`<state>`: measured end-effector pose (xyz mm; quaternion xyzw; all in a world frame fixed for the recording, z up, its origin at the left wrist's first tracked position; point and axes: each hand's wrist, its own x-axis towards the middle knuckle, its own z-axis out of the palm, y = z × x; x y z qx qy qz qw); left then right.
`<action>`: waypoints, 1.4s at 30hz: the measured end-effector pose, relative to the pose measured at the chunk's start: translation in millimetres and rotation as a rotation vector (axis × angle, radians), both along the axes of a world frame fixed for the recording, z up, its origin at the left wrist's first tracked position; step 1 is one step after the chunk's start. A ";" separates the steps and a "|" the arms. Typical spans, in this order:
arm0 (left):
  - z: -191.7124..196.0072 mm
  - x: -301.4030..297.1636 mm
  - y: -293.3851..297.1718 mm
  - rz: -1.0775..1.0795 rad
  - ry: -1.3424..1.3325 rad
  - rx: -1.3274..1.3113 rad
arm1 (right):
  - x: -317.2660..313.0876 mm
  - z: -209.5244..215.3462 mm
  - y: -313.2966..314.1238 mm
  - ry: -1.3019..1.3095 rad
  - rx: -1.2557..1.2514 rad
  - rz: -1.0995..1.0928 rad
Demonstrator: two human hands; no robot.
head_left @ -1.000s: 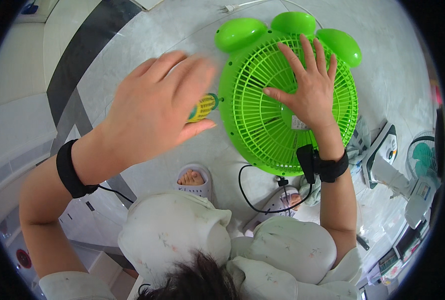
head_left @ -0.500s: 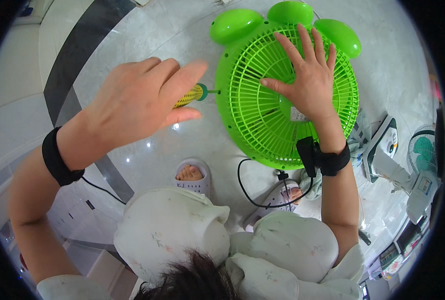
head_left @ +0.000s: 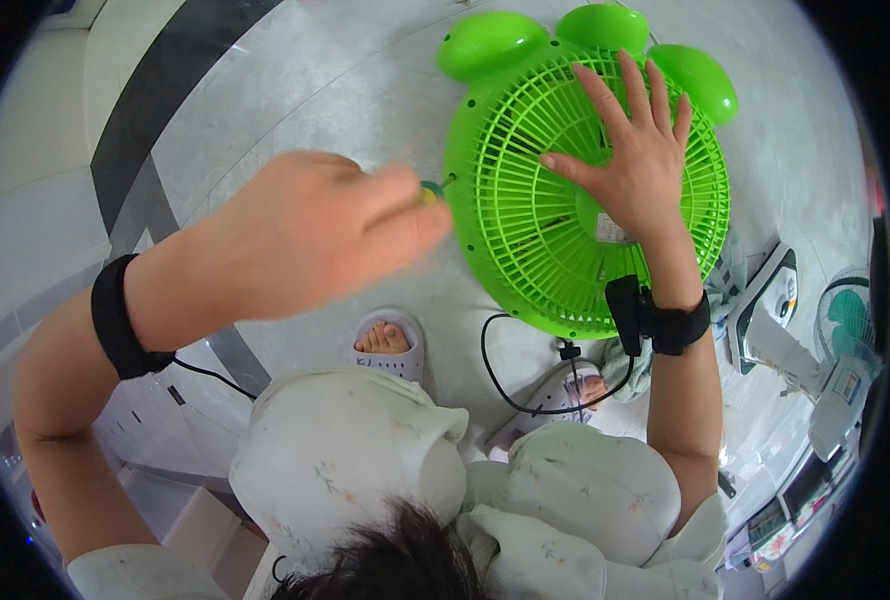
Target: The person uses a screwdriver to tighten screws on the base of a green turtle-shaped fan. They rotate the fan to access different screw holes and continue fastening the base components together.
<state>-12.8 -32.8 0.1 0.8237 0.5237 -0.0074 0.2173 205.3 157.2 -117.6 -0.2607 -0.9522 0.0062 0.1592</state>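
My left hand (head_left: 310,235), partly blurred, is closed round a screwdriver. Most of the handle is hidden by the fingers; only the green and yellow end of the screwdriver (head_left: 431,191) shows. Its shaft points at a small hole on the left edge of a bright green fan (head_left: 513,295). The fan has a round slatted grille, with three rounded green lobes along its far side. My right hand (head_left: 637,175) lies on the grille with fingers spread, beside a small white label (head_left: 613,230) near the hub.
Slippers on my feet, a left slipper (head_left: 414,352) and a right slipper (head_left: 510,437), stand just below the fan. A black cable (head_left: 495,385) loops there. To the right are a white appliance (head_left: 837,400), a smaller teal fan (head_left: 847,318) and a cloth (head_left: 627,375).
My left hand has turned and moved right and slightly nearer with the screwdriver, hiding more of its handle. The fan and my right hand appear shifted slightly to the right.
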 end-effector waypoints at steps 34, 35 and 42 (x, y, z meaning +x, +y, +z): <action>-31.9 -3.7 -3.8 0.135 -0.275 0.626 | 1.3 0.8 1.9 -0.109 0.009 0.060; -33.8 -1.0 -4.8 0.081 -0.336 0.573 | 1.0 1.1 2.5 -0.106 0.018 0.066; -30.7 -7.3 -4.8 0.168 -0.053 0.537 | 1.0 -1.3 3.3 -0.109 0.039 0.051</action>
